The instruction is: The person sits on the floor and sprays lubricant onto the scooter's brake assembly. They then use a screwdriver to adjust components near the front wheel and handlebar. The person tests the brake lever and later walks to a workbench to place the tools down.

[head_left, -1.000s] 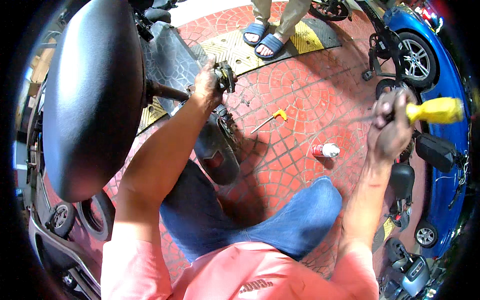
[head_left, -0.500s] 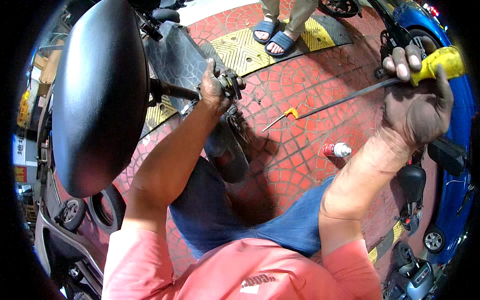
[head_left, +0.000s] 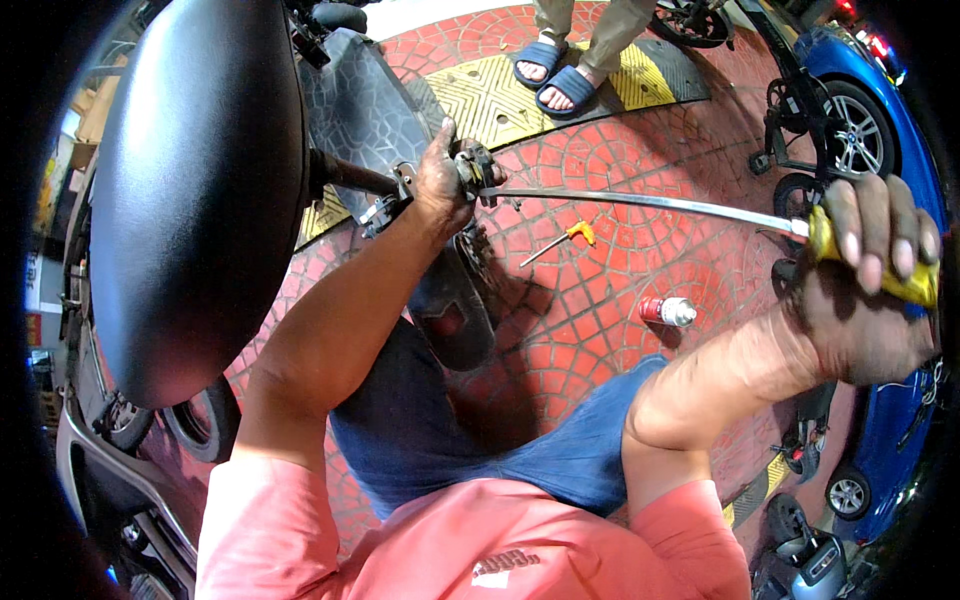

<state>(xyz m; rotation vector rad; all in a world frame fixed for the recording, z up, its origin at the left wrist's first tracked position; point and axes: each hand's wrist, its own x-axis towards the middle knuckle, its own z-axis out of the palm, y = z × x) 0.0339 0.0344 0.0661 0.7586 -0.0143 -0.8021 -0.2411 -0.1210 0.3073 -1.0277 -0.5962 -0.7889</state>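
Looking over the head view as a clock face, I see the left hand (head_left: 445, 188) near twelve, thumb raised, fingers curled around a small dark metal part (head_left: 474, 168). Out at three, the right hand (head_left: 868, 310) grips the yellow handle of a long screwdriver (head_left: 650, 202); its shaft runs toward eleven, the tip right at that part, though I can't tell whether they touch. A yellow-handled wrench (head_left: 579, 234) lies at two, a red can (head_left: 654, 310) at three, a black seat (head_left: 205, 200) at ten.
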